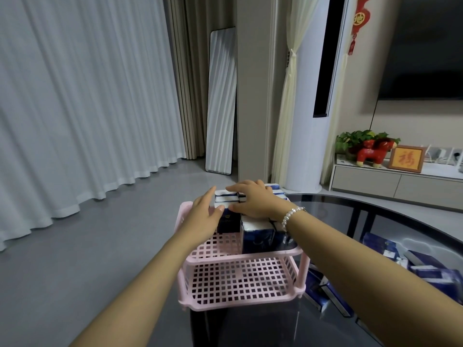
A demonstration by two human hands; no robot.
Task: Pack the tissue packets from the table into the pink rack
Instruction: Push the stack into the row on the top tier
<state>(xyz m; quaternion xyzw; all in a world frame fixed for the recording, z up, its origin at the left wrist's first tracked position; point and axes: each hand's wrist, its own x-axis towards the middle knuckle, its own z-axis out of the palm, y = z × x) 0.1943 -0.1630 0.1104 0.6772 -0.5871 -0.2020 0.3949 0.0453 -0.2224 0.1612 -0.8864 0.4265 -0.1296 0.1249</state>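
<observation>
Pink plastic lattice forms the two-tier rack (240,279), which is set at the left end of a dark glass bench (390,214). The lower tier is seen bare through its grid; the upper tier carries blue-and-white tissue packets (255,236) stood upright at its far and right parts, with another layer laid across their tops. More loose packets (426,269) are scattered on the bench to the right, partly covered by the right forearm. Behind are seen white curtains (82,96), a leaning mirror (221,101), a white column unit (310,96) and a low cabinet (395,184) with a red figurine (373,151). The left hand (203,214) is held flat with fingers extended against the left side of the packet stack. The right hand (253,199), with a bead bracelet (290,216) at the wrist, is spread palm-down on the top packets, pressing rather than gripping.
</observation>
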